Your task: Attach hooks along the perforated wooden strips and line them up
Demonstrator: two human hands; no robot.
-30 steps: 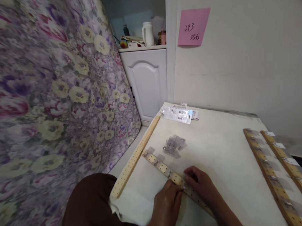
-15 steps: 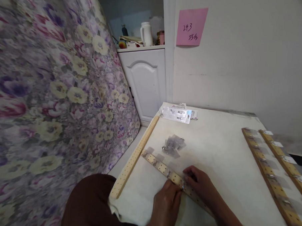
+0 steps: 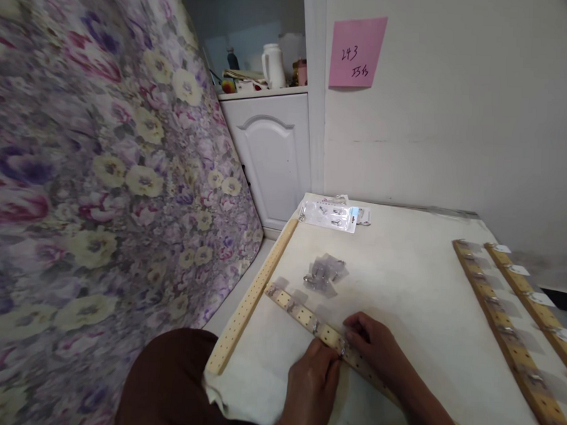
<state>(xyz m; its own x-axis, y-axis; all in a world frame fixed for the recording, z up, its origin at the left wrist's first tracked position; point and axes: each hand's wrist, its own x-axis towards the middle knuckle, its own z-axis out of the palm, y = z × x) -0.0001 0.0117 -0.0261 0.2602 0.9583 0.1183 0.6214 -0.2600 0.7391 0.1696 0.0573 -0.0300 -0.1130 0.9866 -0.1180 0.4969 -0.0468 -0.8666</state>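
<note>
A pale strip with rows of holes (image 3: 301, 312) lies slantwise on the table, with small clear plastic pieces and metal clasps (image 3: 315, 326) set along it. My left hand (image 3: 311, 380) is closed at the strip's near edge, its fingertips pressed against it beside a clasp (image 3: 342, 348). Across the strip, my right hand (image 3: 376, 342) has its fingers curled and drawn together by the same clasp; whatever is between them is hidden. Beyond the hands is a small pile of clear pieces with metal clasps (image 3: 325, 274).
Another perforated strip (image 3: 251, 299) runs along the table's left edge. Two wooden strips bearing clasps (image 3: 502, 319) and white tags (image 3: 541, 299) lie at the right. Clear packaging (image 3: 330, 216) is at the back. A floral curtain (image 3: 126, 168) hangs left of the table (image 3: 403, 261).
Both hands stay at the same place on the strip, with barely any visible movement. The view has shifted very slightly.
</note>
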